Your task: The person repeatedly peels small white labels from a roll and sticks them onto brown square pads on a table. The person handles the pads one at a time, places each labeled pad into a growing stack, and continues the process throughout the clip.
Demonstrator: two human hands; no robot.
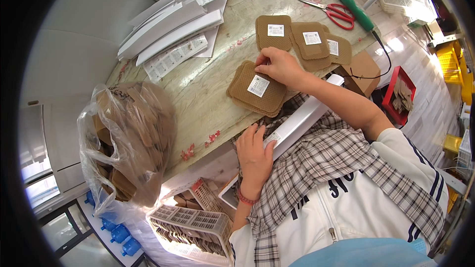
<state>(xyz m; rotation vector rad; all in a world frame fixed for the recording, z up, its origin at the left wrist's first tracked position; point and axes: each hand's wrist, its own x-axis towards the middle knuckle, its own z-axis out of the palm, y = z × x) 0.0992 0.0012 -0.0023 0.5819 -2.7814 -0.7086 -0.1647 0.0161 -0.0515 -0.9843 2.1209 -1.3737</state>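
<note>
right hand (279, 66) down on the stack of brown pads (257, 89) at the desk (208, 84) middle, fingers pinched on the top pad's upper edge beside its white label (258, 85). left hand (255, 151) flat on the white label strip (302, 118), fingers spread, gripping nothing. could skew the stack — loose pile, single-edge pinch — or slide the strip off the desk edge.

Right hand (279, 65) outstretched, left hand (253, 149) flat
</note>
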